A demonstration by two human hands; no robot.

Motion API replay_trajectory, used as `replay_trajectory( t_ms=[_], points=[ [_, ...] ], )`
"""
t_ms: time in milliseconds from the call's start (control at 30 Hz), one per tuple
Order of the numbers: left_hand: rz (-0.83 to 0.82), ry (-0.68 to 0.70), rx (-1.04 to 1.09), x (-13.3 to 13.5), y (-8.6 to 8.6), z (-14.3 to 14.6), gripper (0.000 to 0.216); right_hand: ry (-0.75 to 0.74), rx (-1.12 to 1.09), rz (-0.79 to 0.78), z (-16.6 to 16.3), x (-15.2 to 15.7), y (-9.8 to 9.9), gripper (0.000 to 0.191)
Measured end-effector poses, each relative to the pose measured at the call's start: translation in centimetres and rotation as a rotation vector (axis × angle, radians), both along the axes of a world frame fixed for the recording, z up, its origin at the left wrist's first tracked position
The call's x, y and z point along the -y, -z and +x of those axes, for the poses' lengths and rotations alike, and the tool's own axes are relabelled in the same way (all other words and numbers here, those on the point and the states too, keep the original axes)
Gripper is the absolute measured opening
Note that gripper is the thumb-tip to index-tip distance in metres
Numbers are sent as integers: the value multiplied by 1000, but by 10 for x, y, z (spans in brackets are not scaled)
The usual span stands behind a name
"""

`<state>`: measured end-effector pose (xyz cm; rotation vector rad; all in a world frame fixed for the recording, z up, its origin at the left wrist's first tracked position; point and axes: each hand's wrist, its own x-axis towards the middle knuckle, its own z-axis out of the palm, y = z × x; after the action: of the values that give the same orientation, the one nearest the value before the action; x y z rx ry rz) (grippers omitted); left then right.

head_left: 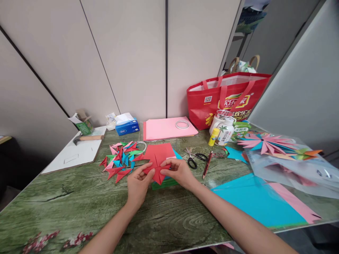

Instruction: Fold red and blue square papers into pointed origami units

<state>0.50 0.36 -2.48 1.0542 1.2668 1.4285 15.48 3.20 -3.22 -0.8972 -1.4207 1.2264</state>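
Head: grips (138, 183) (180, 173) pinch red paper (158, 175).

Seen from the wearer's own head, a single camera looks forward and down across the surface (79, 208), facing the pale wall panels (127, 56) that fill most of the upper half. The viewpoint sits above the near side, close enough that both forearms enter from the bottom edge, with the left hand (140, 181) and right hand (180, 173) just below mid-frame. The wide view takes in the surface's near edge at lower right and, farther off, a red shopping bag (197, 100) against the back.
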Motion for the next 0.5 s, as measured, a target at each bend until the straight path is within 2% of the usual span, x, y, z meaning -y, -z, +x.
replay_trajectory(
  t_ms=[267,500],
  points=[
    [52,-19,10,1,0,0,29,-3,-28,-26,-3,3,-2,23],
    [71,-38,5,1,0,0,28,4,-20,-48,-4,5,-2,20]
  ],
)
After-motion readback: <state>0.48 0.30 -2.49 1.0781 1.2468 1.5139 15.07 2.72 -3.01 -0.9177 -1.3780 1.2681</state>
